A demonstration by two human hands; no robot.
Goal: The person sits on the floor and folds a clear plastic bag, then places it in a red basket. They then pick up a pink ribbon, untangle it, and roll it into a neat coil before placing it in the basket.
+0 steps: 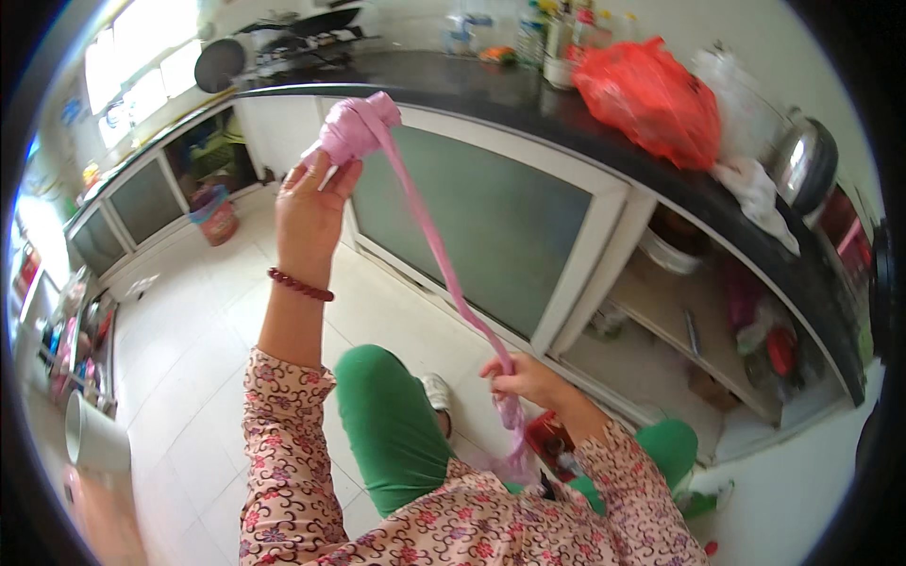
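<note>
My left hand (311, 205), raised in front of the cabinets, grips a roll of pink plastic twine (351, 131) from below with its fingers. A flat pink strand (433, 244) leaves the top of the roll and slants down to my right hand (534, 382). The fingers of that hand are closed around the strand near my lap. Below them, a loose crumpled tail of twine (511, 424) hangs between my knees. Some of its lower end blurs against my patterned top.
A red plastic bag (648, 102) and several bottles (559, 46) stand on the black countertop (453, 85). The cabinet has a frosted sliding door (474, 219) and an open shelf (679, 325) at right. A bucket (214, 216) and a white bin (97, 433) are to the left.
</note>
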